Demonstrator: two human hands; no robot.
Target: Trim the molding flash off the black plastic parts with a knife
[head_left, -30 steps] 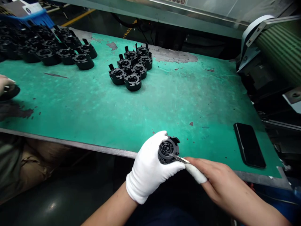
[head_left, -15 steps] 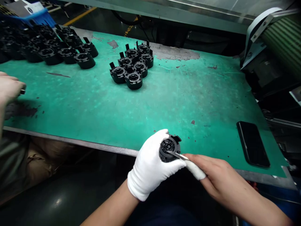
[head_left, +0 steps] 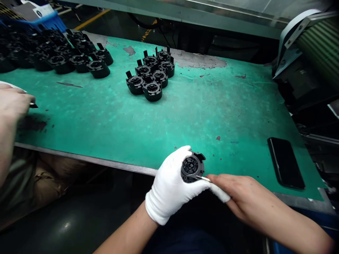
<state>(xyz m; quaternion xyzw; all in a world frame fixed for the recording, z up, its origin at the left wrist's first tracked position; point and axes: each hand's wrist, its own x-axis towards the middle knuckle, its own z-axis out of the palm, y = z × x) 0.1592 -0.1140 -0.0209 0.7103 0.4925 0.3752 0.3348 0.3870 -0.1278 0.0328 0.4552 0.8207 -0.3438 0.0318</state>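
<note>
Green matting covers the table (head_left: 111, 120), worn grey in patches along its far edge. At the far left a co-worker's hand (head_left: 12, 102) pinches a small dark tool over the mat, and beyond it a large batch of black parts (head_left: 55, 53) spreads toward a blue crate (head_left: 47, 19) in the corner. Near the middle of the table, a small cluster of black round parts (head_left: 150, 76) stands packed together, tabs up. At the near edge, the person's left hand (head_left: 172, 183), in a white glove, is clenched around a black round part (head_left: 192, 167), holding it just above the table's front rim with its open face turned toward the camera. Touching that part's lower edge is a thin metal blade (head_left: 202, 178), gripped by the bare right hand (head_left: 238, 197) between thumb and a white-wrapped forefinger. Further right a black phone (head_left: 286, 163) lies flat on the mat, and a ribbed green machine (head_left: 317, 46) stands at the table's right end.
</note>
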